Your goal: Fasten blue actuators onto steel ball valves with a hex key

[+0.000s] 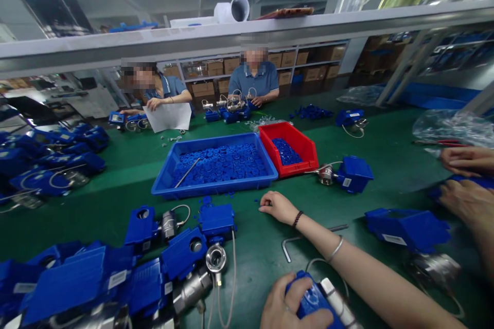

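My left hand (287,308) is at the bottom edge, its fingers wrapped over a blue valve actuator box (313,300) with a white part beside it. My right hand (278,207) reaches across the green table (386,149) with a dark bead bracelet and a metal bangle on the wrist. Its fingers are curled down against the mat just in front of the blue tray (216,167) of small blue caps. Whether they pinch anything is hidden. A bent hex key (287,249) lies under my right forearm.
A red bin (304,149) of blue parts stands right of the tray. Piles of blue actuators with steel valves (181,262) fill the left. More units lie at right (353,174) (405,226). A co-worker's hands (465,180) work at the right edge; two people sit opposite.
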Available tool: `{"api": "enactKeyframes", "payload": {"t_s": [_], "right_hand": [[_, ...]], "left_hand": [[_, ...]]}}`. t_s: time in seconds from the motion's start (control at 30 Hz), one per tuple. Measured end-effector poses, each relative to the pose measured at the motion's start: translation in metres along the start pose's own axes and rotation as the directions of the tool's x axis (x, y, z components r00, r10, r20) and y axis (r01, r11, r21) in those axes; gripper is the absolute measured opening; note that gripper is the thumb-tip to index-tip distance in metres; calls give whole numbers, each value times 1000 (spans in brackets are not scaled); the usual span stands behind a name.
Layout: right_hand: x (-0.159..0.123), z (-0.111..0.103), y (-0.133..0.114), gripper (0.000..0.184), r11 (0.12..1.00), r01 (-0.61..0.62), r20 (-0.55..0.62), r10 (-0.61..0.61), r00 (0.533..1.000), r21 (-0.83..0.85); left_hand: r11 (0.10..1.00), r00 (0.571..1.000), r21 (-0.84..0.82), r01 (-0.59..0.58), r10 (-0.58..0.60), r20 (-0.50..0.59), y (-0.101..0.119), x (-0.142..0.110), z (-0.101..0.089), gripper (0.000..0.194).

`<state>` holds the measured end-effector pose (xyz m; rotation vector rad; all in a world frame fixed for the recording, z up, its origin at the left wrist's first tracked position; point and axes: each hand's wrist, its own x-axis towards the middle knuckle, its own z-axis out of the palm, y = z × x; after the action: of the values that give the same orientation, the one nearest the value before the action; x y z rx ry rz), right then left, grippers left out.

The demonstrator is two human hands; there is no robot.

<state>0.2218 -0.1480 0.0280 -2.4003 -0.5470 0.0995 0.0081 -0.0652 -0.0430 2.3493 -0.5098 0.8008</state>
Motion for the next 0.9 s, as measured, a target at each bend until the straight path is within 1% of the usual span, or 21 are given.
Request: {"api": "enactKeyframes", "payload": {"t_s": [0.07, 0.1, 0.2, 0.27, 0.33, 0.4, 0.5, 0.57, 0.63, 0.7, 0.8, 0.9], "right_hand": [[-14, -9, -5, 11, 997, 10, 30, -13, 999, 79], [-27, -16, -7, 13, 992, 15, 46, -21, 999, 123], [-84, -43, -18, 22, 961, 8, 96, -36, 995, 276], [-124, -56, -25, 30, 906, -37, 118, -15, 993, 423], [-154, -58, -30, 34, 840, -84, 134, 14, 991, 536], [-172, -50, -31, 36, 810, -95, 127, 25, 992, 579], [-177, -31, -29, 39, 763, -66, 59, 37, 998, 643], [-173, -24, -27, 41, 693, -75, 48, 58, 997, 717], [-169, -26, -25, 46, 622, -121, 108, 59, 992, 774], [-167, -31, -22, 49, 579, -183, 196, 41, 980, 795], [-166, -37, -18, 53, 580, -214, 270, -11, 963, 786], [-161, -35, -13, 56, 601, -218, 312, -55, 948, 769]], "left_hand": [[998, 997, -19, -65, 65, -29, 0, 5, -6, 25], [996, 996, -30, -89, 89, -8, 1, 8, -10, 30], [992, 984, -76, -99, 109, 139, 5, 16, -25, 46], [987, 977, -133, -87, 111, 185, 9, 21, -35, 56], [979, 973, -185, -84, 121, 198, 13, 28, -44, 62], [975, 969, -202, -95, 136, 204, 16, 34, -50, 64], [973, 963, -197, -120, 163, 217, 19, 40, -56, 66], [972, 963, -202, -120, 163, 213, 19, 41, -57, 66], [973, 965, -206, -108, 152, 212, 19, 40, -57, 66], [973, 966, -206, -104, 148, 212, 19, 39, -56, 66], [969, 967, -216, -122, 166, 195, 18, 39, -56, 66], [961, 966, -239, -142, 187, 178, 17, 42, -56, 64]]}}
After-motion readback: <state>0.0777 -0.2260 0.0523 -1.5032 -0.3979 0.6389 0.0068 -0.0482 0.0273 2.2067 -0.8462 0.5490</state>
